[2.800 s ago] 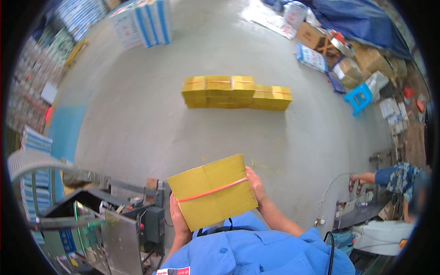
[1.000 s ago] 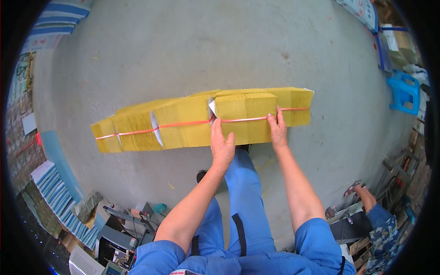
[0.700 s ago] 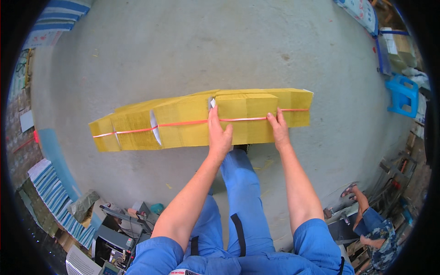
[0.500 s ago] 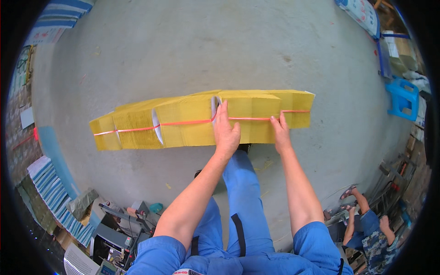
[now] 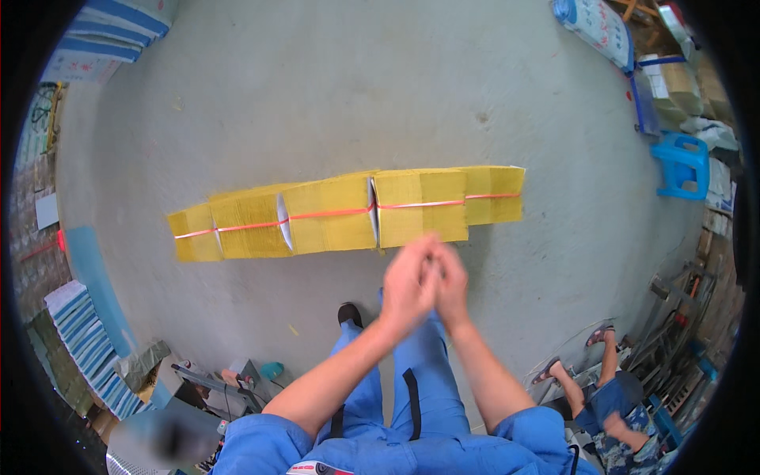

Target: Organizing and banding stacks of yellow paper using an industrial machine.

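A long row of yellow paper-like bundles [image 5: 328,218], in several blocks with thin white gaps between, lies on the grey floor before me. An orange-red strap [image 5: 332,214] runs lengthwise along it. My left hand [image 5: 408,289] and my right hand [image 5: 452,286] meet just on my side of the row, pressed against each other over my legs. Both are bent at the fingers and slightly blurred, and each partly hides the other. Neither grips the row. Whether anything small is between them does not show.
A blue plastic stool [image 5: 682,165] stands at right, below blue-and-white sacks [image 5: 594,32]. Other striped sacks [image 5: 89,348] are stacked at left. Machine parts [image 5: 237,380] sit lower left. At lower right another person [image 5: 613,396] is beside metal frames [image 5: 673,340].
Both hands have left the yellow row, drawn back toward me and come together. The nearby person's legs have shifted, and a blurred grey object now shows at lower left.
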The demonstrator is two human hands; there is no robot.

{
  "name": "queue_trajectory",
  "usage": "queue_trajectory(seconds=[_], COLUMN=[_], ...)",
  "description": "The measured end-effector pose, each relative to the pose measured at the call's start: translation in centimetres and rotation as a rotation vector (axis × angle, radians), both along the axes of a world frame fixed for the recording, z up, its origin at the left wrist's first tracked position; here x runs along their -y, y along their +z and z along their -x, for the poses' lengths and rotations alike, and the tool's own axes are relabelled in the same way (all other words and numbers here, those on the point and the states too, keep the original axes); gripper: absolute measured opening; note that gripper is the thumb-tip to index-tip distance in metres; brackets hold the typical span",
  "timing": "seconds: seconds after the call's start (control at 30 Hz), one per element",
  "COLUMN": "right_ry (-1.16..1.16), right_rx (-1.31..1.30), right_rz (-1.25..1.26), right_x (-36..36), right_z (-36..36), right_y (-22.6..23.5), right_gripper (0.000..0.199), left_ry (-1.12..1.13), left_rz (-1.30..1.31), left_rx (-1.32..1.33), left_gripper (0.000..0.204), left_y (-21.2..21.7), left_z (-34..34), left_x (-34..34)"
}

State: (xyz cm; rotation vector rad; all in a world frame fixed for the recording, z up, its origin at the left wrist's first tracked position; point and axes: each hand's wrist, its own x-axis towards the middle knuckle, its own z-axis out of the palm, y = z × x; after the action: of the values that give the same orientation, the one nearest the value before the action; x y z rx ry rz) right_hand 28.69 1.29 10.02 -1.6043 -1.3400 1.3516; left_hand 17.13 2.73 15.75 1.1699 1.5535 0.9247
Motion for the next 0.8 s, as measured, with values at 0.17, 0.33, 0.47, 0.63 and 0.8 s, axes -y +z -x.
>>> queue_trajectory(seconds=[0.17,0.33,0.47,0.63,0.8], right_ry=[0.260,0.551,0.748,0.769,0.978], right_rx=[-1.082,-1.120,-0.953,-1.064,-1.048], right_rz=[0.862,0.702,0.770,0.674,0.762], right_x=[8.0,13.6,17.0,19.7,19.3], right_z=[1.8,3.9,7.6,11.7,13.4], right_y=[15.2,24.4,30.4,36.1,40.6], right_gripper=[0.034,0.022,0.014,0.021,0.029], left_ry=[-0.440,-0.559,-0.763,-0.746,-0.644], left_rz=[-0.377,-0.394,-0.443,-0.582,-0.683], left_rx=[0.328,0.630,0.695,0.562,0.413], left_gripper=[0.036,0.030,0.020,0.017,0.015], left_y=[15.0,26.4,33.2,39.5,43.3], left_z=[-1.7,-3.6,-3.6,-2.6,-1.8], left_x=[4.9,11.8,17.9,20.6,20.6])
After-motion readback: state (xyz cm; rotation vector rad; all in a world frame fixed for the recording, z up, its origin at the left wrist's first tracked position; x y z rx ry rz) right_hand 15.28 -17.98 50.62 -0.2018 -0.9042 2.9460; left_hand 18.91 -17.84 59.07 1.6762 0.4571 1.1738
